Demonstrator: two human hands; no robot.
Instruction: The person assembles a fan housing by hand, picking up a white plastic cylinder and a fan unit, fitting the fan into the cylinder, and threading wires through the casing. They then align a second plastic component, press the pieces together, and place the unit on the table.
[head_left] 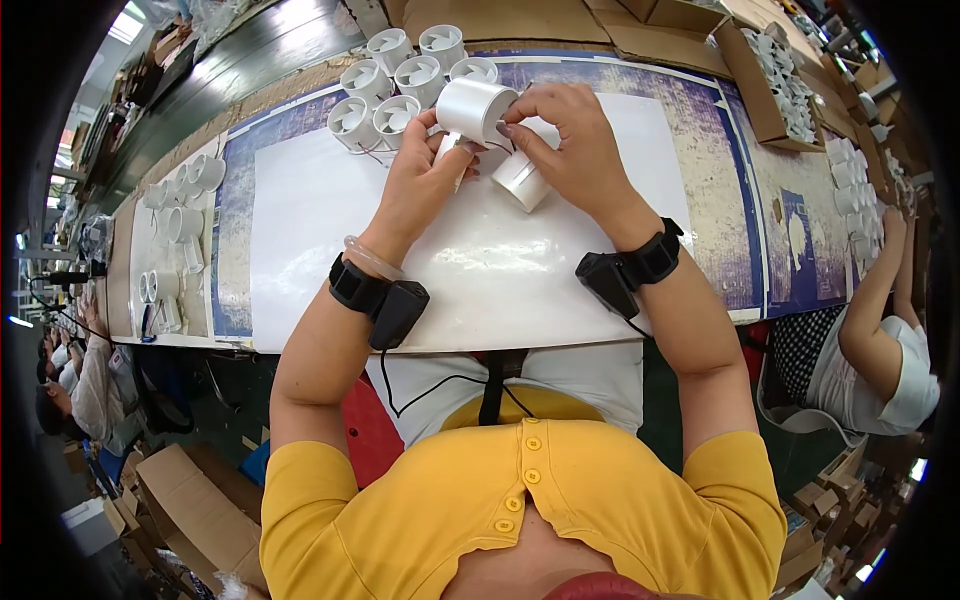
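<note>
My left hand [425, 165] is closed around the stem of a white plastic fan housing [474, 108], whose round barrel lies sideways above the table. At the barrel's right end, the thumb and fingers of my right hand [570, 140] are pinched together; what is between them is too small to make out. A thin dark-red wire [497, 146] shows just below that end. Under my right hand a second white cylindrical housing [522, 182] rests tilted on the white sheet [460, 270]. Beyond my left hand stand several white round fan units [417, 72] with blades inside and thin wires.
More white housings [185, 224] stand at the table's left. On the right are a cardboard box [765, 95] of small white parts and a stack of white housings [850, 185]. A co-worker's arm [872, 275] reaches in at the right; other people sit far left.
</note>
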